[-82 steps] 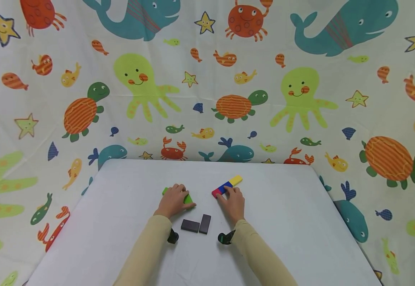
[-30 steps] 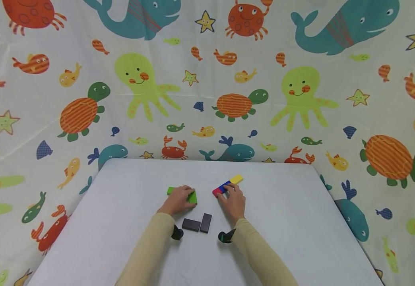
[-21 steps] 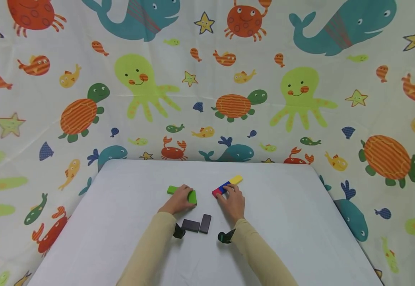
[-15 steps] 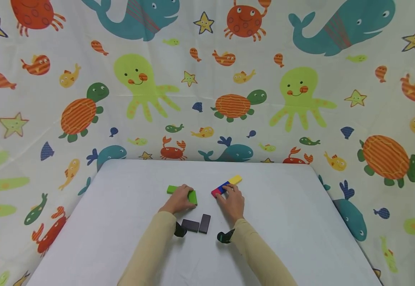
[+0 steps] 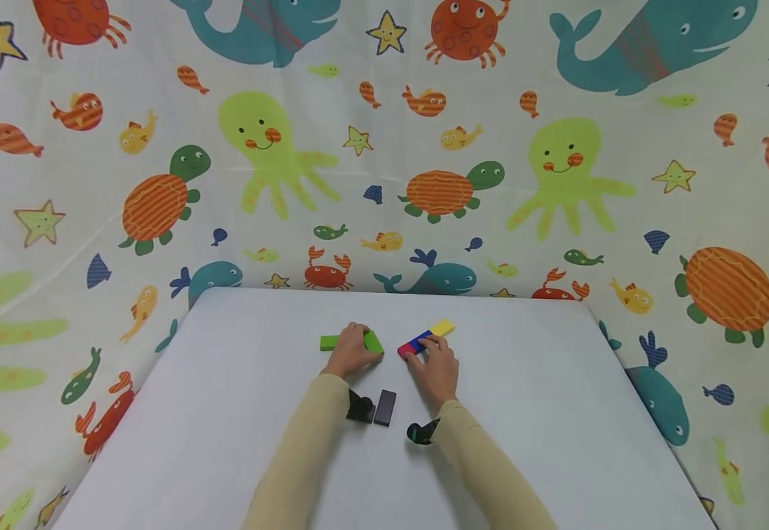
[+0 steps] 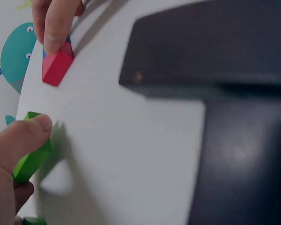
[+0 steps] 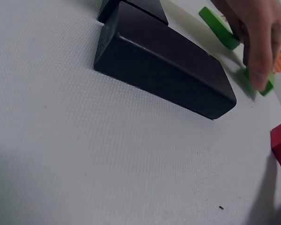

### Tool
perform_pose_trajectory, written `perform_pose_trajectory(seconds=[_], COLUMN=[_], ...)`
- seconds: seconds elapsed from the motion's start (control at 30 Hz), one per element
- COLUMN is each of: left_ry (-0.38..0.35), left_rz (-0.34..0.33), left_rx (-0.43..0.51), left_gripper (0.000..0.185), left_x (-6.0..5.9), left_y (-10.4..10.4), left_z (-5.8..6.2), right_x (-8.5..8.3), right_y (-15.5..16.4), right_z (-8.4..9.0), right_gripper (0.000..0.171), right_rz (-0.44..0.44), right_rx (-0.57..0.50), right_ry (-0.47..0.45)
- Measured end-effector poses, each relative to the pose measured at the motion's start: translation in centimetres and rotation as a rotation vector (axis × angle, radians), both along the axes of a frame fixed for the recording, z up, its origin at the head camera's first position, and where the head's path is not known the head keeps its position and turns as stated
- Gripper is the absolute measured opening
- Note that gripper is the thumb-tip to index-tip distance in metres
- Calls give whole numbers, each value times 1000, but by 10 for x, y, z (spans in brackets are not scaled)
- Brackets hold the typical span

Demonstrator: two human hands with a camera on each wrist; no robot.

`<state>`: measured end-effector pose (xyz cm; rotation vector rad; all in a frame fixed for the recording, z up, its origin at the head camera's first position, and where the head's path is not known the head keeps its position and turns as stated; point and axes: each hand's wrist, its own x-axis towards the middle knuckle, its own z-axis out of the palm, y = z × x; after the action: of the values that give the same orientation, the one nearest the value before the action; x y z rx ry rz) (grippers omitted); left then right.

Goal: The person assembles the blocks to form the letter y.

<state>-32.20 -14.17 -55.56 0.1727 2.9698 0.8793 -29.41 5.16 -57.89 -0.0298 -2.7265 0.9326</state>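
Observation:
My left hand (image 5: 351,352) pinches a green block (image 5: 374,341) between thumb and fingers, with the thumb along its near side. A second green block (image 5: 328,343) lies just left of that hand, partly covered by it. To the right, a red block (image 5: 407,352), a blue block (image 5: 418,342) and a yellow block (image 5: 443,327) lie end to end in a slanting row. My right hand (image 5: 439,369) grips this row, thumb at the red block and fingers over the blue one. The left wrist view shows the red block's end (image 6: 57,68) under a fingertip.
Nearer the person, a dark block (image 5: 385,408) lies beside another dark block (image 7: 136,4), which the left wrist's camera mostly covers in the head view. Everything sits on a white table (image 5: 524,383). Behind it hangs a sea-animal printed cloth (image 5: 384,147).
My left hand has moved right and away, bringing its green block closer to the red one and turning it slantwise. My right hand stays on the row. The head view has shifted slightly.

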Motion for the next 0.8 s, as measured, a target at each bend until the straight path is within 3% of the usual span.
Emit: perform_pose_trajectory(seconds=[0.2,0.43,0.67,0.8], left_ry=[33,26,23,52], left_rz=[52,94,15,13], left_rx=[-40,27,-134,-192], left_gripper=[64,63,62,61], left_x=[-14,-21,-21,-22], left_y=[20,25,16,6], left_z=[1,2,-1,0], right_x=[-2,-4,-3,-4], right_y=[3,5,6,7], right_z=[1,0,0,-1], right_gripper=[46,46,46,45], right_rz=[24,11,17,22], right_rx=[-10,-8,-6,-13], right_ry=[-13,-14,-20,-11])
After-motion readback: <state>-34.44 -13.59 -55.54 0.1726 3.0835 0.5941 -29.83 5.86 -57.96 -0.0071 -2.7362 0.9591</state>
